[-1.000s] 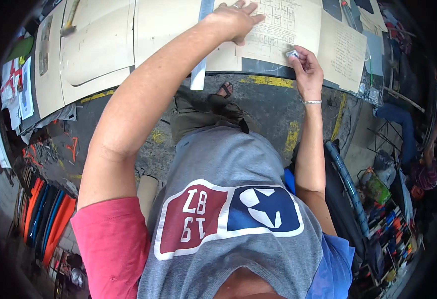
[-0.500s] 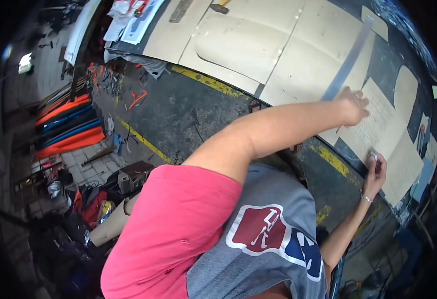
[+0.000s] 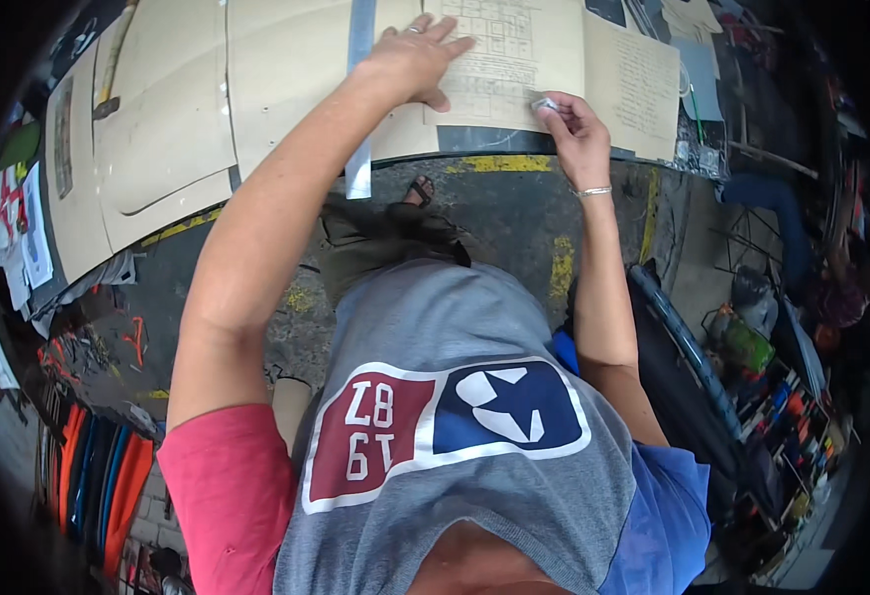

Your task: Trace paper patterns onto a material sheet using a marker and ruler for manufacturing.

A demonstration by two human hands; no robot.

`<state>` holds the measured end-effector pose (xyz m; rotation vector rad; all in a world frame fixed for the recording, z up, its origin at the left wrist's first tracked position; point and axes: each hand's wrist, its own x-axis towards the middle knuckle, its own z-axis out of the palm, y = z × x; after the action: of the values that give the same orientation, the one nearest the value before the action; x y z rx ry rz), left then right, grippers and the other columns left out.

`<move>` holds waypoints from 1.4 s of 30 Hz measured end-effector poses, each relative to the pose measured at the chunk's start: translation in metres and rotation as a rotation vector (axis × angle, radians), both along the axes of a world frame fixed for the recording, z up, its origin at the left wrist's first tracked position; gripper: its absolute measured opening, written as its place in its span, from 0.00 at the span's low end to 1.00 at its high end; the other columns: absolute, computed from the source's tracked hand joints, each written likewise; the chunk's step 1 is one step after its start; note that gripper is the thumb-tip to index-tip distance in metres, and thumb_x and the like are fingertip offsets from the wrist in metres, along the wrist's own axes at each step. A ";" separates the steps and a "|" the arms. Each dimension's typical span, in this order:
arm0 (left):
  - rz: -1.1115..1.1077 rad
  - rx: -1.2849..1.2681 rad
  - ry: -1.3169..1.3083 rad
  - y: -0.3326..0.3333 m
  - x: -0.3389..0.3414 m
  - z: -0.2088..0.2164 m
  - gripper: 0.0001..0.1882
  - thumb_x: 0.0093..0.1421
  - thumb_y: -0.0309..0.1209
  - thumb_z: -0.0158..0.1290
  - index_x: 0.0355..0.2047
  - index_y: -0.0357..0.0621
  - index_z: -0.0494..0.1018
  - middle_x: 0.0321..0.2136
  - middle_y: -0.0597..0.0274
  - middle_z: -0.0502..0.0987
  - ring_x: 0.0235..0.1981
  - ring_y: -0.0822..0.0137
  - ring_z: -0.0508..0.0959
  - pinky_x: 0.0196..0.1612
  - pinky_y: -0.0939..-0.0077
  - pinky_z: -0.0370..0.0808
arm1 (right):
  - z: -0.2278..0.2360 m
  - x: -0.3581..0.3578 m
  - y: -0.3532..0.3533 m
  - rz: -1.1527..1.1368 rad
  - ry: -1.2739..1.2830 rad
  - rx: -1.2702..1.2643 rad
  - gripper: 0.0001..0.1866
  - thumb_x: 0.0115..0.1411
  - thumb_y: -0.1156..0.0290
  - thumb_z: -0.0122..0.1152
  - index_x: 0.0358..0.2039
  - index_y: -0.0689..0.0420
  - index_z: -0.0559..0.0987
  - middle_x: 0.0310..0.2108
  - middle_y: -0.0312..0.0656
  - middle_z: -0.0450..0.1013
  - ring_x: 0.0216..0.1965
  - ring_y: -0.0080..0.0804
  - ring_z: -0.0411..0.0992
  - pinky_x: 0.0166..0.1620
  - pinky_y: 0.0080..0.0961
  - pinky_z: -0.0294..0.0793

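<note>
My left hand (image 3: 410,65) lies with fingers spread over the left edge of a tan sheet (image 3: 499,74) covered with a handwritten grid. A ring sits on one finger. Under that wrist runs a long grey metal ruler (image 3: 358,169), its near end jutting past the table edge. At the sheet's near right part, my right hand (image 3: 581,139) pinches a small white-and-grey piece (image 3: 544,104) between thumb and fingers; its exact kind is unclear. Right of it is another handwritten tan sheet (image 3: 638,94).
Large tan card panels (image 3: 167,109) cover the table's left side, with a hammer (image 3: 108,104) on them. Papers and a green pen (image 3: 696,109) lie at the right end. Orange and blue rolls (image 3: 108,476) stand at lower left. Assorted goods (image 3: 792,436) crowd the right.
My view has swung round to the right, so the table now runs across the top. The left hand remains spread by the written sheet; the right still pinches the small piece.
</note>
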<state>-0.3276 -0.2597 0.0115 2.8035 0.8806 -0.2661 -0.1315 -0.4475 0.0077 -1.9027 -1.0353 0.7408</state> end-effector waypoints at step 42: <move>-0.143 -0.030 -0.142 -0.018 0.013 0.049 0.53 0.45 0.58 0.69 0.69 0.55 0.62 0.61 0.30 0.64 0.62 0.33 0.65 0.65 0.50 0.64 | -0.002 -0.003 -0.010 -0.153 0.041 0.045 0.15 0.61 0.77 0.67 0.49 0.63 0.80 0.38 0.36 0.80 0.39 0.17 0.76 0.46 0.15 0.77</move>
<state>-0.3143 -0.2779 0.0607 2.8200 0.6409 -0.0978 -0.1350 -0.4575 0.0052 -1.8963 -0.8631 0.6600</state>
